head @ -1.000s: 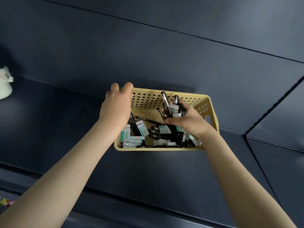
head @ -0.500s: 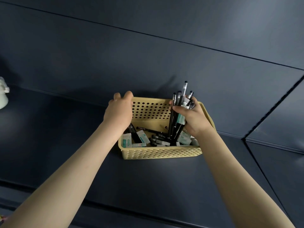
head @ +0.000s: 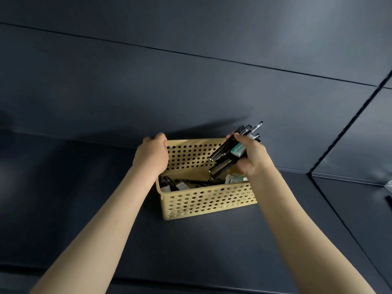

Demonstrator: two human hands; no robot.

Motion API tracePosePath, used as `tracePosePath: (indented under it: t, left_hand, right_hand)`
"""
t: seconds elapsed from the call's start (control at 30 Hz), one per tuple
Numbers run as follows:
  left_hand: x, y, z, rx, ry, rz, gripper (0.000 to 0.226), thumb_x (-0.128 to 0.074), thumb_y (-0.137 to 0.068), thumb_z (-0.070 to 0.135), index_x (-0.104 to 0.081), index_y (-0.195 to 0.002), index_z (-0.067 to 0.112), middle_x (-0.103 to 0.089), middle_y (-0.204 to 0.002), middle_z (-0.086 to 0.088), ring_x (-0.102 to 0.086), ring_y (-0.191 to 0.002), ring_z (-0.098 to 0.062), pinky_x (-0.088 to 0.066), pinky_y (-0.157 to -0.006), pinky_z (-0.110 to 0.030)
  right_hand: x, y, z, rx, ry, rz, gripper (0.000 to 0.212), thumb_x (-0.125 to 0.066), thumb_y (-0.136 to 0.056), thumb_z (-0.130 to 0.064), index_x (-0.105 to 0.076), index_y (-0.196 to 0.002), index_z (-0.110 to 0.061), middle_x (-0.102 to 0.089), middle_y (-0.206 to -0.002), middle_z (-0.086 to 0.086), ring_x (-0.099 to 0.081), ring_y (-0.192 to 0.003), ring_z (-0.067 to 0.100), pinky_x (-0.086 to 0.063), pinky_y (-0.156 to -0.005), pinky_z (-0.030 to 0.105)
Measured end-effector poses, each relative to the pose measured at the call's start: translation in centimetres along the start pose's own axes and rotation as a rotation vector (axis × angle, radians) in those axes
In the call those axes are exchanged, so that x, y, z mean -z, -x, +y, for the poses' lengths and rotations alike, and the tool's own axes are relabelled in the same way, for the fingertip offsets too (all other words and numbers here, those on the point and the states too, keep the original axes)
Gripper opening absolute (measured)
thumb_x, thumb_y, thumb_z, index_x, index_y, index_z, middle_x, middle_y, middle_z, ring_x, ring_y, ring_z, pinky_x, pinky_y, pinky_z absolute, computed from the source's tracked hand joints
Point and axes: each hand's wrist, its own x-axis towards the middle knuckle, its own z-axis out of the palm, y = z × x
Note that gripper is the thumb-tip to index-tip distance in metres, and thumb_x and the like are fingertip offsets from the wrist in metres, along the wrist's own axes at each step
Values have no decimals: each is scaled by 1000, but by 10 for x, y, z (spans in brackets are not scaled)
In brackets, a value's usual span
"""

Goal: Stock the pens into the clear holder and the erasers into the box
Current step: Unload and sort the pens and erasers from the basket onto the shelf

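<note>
Head view: one pale yellow plastic basket (head: pixel 207 200) stands on the dark, matte counter (head: pixel 191 251). It is rectangular, and its walls are pierced with rows of round holes.

The left hand (head: pixel 151 154) grips the far left corner of the rim, fingers curled over the edge. The right hand (head: pixel 252 158) is closed around a bundle of black pens (head: pixel 224 151) held slanted above the basket's right end, tips pointing up and to the right. At least six pens show in it, but they overlap too much for a sure count. One eraser (head: pixel 238 150) in a white and teal sleeve is clamped against the bundle under the thumb.

Inside the basket lie more loose pens (head: pixel 197 182), slim and black, and several small block-shaped erasers (head: pixel 235 178) in the same white and teal sleeves. The front wall hides part of them, so their number cannot be told. The print on the sleeves and pens is too small to read.
</note>
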Motion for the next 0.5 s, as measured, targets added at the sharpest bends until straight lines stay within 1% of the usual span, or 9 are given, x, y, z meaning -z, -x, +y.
tracePosePath:
  t: [0.07, 0.17, 0.23, 0.3, 0.33, 0.37, 0.4, 0.43, 0.5]
  left_hand:
    - [-1, -2, -2, 4, -4, 3, 25, -29, -105, 30, -47, -117, 17, -51, -112, -13, -55, -91, -27, -45, -65, -35]
    - [4, 1, 3, 53, -64, -23, 33, -27, -104, 39, -47, -124, 21, -54, -117, -13, -55, -101, -32, -51, -75, -43]
    - [12, 7, 11, 47, -192, 71, 42, -27, -104, 44, -45, -135, 22, -52, -125, -16, -53, -110, -37, -48, -82, -46]
    - [19, 15, 25, -59, -201, 247, 45, -30, -103, 43, -45, -140, 22, -52, -127, -17, -53, -111, -38, -47, -82, -46]
    - [22, 19, 35, -145, -127, 298, 45, -31, -103, 44, -45, -141, 23, -53, -127, -15, -55, -109, -36, -49, -81, -44]
    - [24, 25, 47, -234, -11, 300, 45, -31, -103, 45, -45, -141, 25, -55, -126, -10, -56, -107, -30, -51, -79, -38]
    - [26, 32, 61, -313, 127, 256, 45, -31, -102, 47, -45, -141, 28, -55, -125, -3, -57, -104, -20, -50, -76, -30]
    - [26, 43, 78, -377, 260, 173, 44, -32, -102, 48, -45, -139, 30, -56, -125, 4, -55, -101, -10, -45, -73, -19]
    - [20, 72, 113, -474, 449, -4, 41, -33, -102, 49, -47, -136, 31, -54, -125, 13, -50, -101, 2, -35, -75, -7]
  right_hand:
    - [1, 0, 1, 3, -48, 9, 50, -64, -88, 3, -46, -134, -1, -66, -98, 18, -73, -75, 25, -59, -59, 41]
    - [2, 6, -4, 22, -93, 7, 28, -61, -91, 0, -51, -118, -2, -68, -90, 15, -71, -79, 24, -59, -68, 42]
    - [4, 11, -12, 48, -128, 2, 15, -58, -93, -1, -53, -107, -3, -69, -82, 13, -71, -73, 22, -57, -71, 43]
    - [7, 18, -22, 73, -188, -18, 5, -55, -95, -2, -53, -99, -4, -67, -79, 12, -69, -73, 22, -56, -80, 46]
    - [10, 22, -27, 82, -215, -31, 3, -53, -96, -2, -53, -96, -5, -66, -80, 12, -67, -78, 23, -54, -88, 48]
    - [15, 27, -32, 91, -233, -41, 3, -52, -96, -2, -53, -95, -5, -65, -82, 11, -65, -82, 24, -51, -94, 49]
    - [21, 33, -37, 96, -246, -50, 4, -52, -97, -3, -53, -93, -5, -65, -83, 11, -64, -84, 24, -50, -94, 48]
    - [28, 39, -42, 98, -260, -65, 6, -51, -97, -4, -54, -92, -6, -65, -83, 9, -63, -84, 24, -50, -93, 47]
    - [46, 53, -52, 94, -288, -100, 11, -49, -98, -7, -55, -88, -7, -64, -82, 7, -64, -79, 23, -51, -87, 45]
